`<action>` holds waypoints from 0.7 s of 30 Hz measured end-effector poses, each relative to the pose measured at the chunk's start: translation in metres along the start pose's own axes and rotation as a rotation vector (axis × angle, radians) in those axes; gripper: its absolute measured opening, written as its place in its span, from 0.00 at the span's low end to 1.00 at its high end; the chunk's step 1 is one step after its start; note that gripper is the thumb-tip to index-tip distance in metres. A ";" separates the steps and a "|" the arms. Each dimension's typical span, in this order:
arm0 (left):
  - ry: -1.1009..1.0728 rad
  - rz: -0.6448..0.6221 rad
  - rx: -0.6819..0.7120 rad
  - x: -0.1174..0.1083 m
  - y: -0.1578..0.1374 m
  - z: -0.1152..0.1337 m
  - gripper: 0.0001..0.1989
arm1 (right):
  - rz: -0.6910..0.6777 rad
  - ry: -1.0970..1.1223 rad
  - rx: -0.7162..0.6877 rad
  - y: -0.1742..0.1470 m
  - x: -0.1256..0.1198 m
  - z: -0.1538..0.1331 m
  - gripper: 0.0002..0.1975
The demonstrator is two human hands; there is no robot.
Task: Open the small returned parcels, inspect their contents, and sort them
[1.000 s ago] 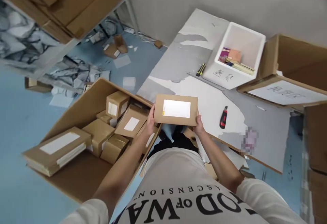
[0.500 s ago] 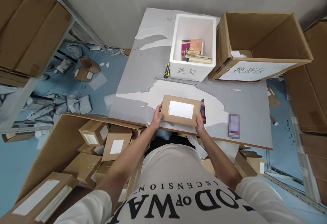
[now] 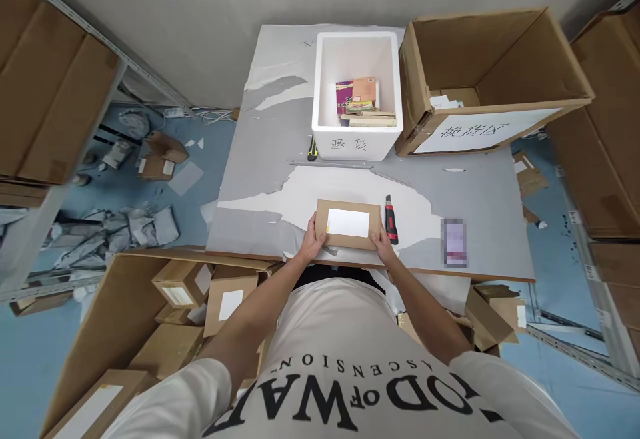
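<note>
Between my two hands is a flat brown cardboard box [image 3: 349,242] with a white label [image 3: 345,223] on its top, over the near edge of the table. My left hand [image 3: 312,241] grips its left end, while my right hand [image 3: 383,245] is closed around the right end near the lower corner. A red and black box cutter [image 3: 391,219] lies just right of the box, close to my right hand. Farther right, a blurred phone-like object [image 3: 454,242] rests on the table. My fingertips under the box are hidden.
On the grey table [image 3: 255,132] stand a white foam box [image 3: 357,145] holding books and a large open carton [image 3: 480,132]. A yellow and black cutter [image 3: 313,149] lies beside the foam box. At lower left, a big carton [image 3: 95,339] holds several parcels. Shelving flanks both sides.
The camera view has shifted slightly. The box, still in both hands, has tipped a little, showing more of its near side and sitting farther from the red cutter.
</note>
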State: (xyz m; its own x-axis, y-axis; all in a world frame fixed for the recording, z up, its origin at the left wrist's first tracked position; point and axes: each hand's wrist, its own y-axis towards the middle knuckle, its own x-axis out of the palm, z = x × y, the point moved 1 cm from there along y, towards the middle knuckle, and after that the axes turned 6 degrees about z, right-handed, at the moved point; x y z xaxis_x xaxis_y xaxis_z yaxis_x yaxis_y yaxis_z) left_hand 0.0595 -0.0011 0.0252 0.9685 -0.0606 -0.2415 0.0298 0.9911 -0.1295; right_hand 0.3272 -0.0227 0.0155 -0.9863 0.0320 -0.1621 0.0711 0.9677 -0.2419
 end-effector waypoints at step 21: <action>-0.008 -0.034 -0.143 -0.024 -0.028 -0.048 0.34 | 0.133 -0.038 0.148 -0.049 0.006 0.037 0.43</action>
State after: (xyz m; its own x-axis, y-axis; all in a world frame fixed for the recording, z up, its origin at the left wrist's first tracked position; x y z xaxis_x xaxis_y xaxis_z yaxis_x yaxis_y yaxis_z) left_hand 0.0237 -0.0332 -0.0114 0.9694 -0.0926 -0.2272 0.0277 0.9615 -0.2735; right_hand 0.3238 -0.0790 -0.0088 -0.9607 0.1449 -0.2368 0.2241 0.9083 -0.3532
